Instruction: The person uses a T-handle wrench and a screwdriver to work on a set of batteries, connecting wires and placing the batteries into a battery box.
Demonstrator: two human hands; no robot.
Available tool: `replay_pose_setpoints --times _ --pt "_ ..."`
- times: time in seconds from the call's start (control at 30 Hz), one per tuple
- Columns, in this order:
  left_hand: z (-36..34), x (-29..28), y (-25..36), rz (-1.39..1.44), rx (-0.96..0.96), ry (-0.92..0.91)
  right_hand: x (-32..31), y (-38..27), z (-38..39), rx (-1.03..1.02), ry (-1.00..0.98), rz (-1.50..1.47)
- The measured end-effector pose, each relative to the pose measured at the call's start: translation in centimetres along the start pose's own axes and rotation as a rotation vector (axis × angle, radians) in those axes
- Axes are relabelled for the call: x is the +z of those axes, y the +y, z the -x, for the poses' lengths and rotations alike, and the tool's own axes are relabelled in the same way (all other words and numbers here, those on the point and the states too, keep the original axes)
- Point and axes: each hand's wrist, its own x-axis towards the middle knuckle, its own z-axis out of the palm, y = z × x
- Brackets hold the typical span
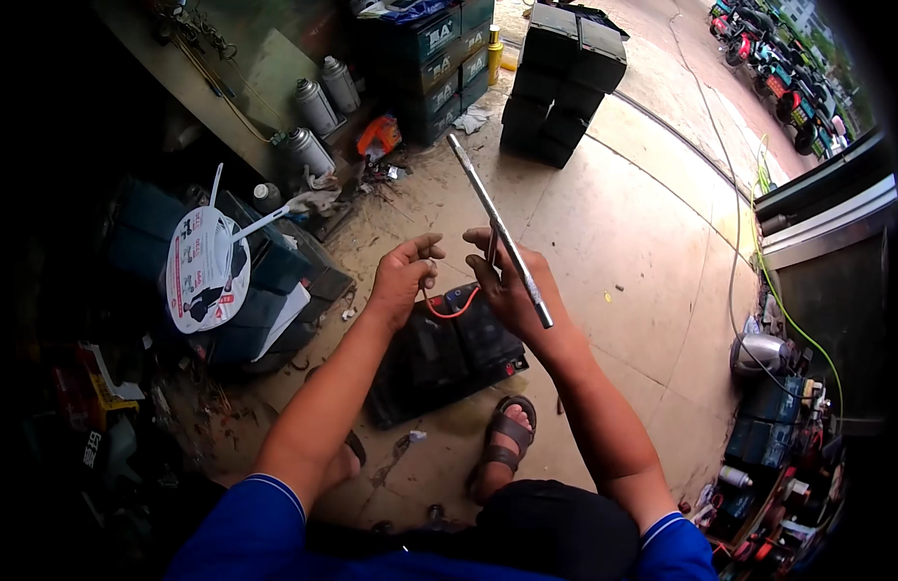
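Observation:
My right hand [512, 302] is closed round the stem of a T-shaped metal wrench, whose long silvery crossbar [500, 232] slants above it. Pinched fingers of my left hand [398, 283] hold one end of a short orange-red wire [452, 317], which loops across toward my right hand; whether it is attached there is hidden. Under both hands, black batteries [425, 353] lie side by side on the floor in front of my feet. A red terminal [513, 368] shows at their right corner.
Dark batteries stand stacked ahead [555, 82], beside dark green boxes [439, 73]. At left, a round printed hand fan [192, 290] lies on more batteries near spray cans [340, 85]. A kettle [759, 353] and crowded shelf are at right. Cables trail across the doorway; scooters [788, 92] stand outside.

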Motion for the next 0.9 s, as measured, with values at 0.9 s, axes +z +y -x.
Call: replay_pose_setpoints --times 0.9 --pt "-3.9 -6.4 -2.1 0.228 -0.306 0.073 -0.4 0.0 0.6 0.128 -0.117 0.022"
